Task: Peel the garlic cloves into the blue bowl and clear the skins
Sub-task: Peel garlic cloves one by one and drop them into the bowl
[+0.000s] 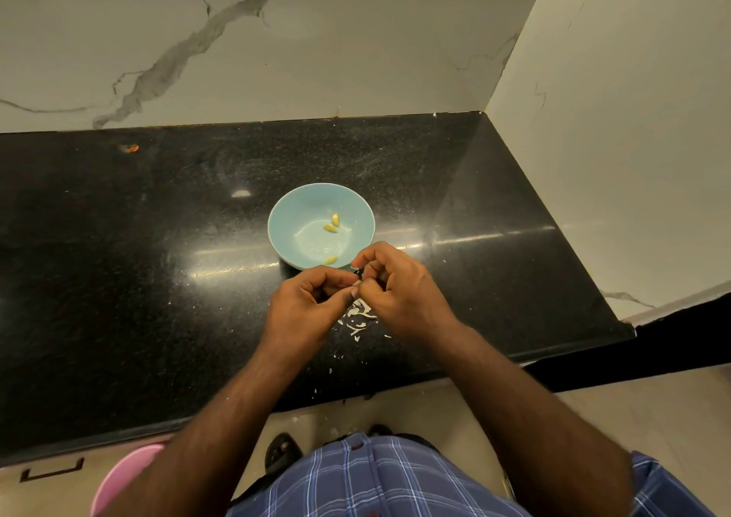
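Observation:
A blue bowl [292, 216] stands on the black counter with three peeled yellowish garlic cloves [331, 227] inside. Just in front of the bowl's near rim, my left hand [306, 305] and my right hand [399, 285] meet fingertip to fingertip. Both pinch a small garlic clove [357, 284], which is mostly hidden by the fingers. A heap of white garlic skins [358, 318] lies on the counter directly beneath the hands, with smaller flakes scattered toward the front edge.
The black granite counter [158, 259] ends at a marble wall behind and on the right. A pink bin [118, 481] stands on the floor at the lower left. A small orange speck [128, 148] lies far left on the counter.

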Demonstrator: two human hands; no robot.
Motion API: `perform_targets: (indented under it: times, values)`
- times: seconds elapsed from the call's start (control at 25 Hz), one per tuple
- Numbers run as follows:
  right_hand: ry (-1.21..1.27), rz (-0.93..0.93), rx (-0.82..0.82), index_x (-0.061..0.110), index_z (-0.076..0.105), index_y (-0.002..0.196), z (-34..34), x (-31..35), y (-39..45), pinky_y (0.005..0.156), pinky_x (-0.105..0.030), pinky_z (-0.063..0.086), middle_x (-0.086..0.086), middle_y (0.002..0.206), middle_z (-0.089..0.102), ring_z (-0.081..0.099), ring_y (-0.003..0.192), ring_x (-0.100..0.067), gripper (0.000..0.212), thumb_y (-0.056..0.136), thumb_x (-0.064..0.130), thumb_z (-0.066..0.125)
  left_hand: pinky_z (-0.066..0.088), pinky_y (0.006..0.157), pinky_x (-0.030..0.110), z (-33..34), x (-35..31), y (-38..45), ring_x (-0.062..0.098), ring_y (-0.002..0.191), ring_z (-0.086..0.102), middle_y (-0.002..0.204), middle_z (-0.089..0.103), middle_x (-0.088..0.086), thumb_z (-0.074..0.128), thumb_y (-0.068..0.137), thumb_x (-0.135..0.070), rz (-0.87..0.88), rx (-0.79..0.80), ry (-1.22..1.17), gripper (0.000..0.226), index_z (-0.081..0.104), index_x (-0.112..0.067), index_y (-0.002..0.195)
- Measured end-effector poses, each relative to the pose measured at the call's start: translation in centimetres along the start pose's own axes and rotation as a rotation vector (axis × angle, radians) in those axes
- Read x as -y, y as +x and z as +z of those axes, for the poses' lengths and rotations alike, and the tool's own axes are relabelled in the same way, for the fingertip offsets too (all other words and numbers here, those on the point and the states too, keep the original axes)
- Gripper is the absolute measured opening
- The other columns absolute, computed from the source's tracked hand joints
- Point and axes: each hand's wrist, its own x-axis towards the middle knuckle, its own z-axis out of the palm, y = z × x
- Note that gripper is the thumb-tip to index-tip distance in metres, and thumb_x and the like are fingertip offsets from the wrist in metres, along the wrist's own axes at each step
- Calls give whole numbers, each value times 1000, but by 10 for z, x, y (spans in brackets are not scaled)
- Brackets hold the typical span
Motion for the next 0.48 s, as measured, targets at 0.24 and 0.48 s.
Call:
perform_targets:
  times: [0.24, 0.48]
  values:
    - [14, 66, -4, 19, 75, 108, -12, -6, -2, 79, -27, 56, 10, 97, 71, 65, 90, -4, 14, 96, 20, 68, 62, 82, 32, -1, -5, 3, 29, 88, 74, 90, 77, 17, 73, 87, 3, -165, -57, -333, 13, 75, -6, 97]
    - [-37, -17, -98, 16, 78, 96, 3, -6, -5, 71, -8, 44, 10, 87, 72, 64, 82, -3, 8, 89, 14, 75, 60, 73, 24, 0, -10, 6, 22, 82, 74, 90, 77, 17, 77, 75, -11, -300, -11, -498, 24, 73, -2, 97]
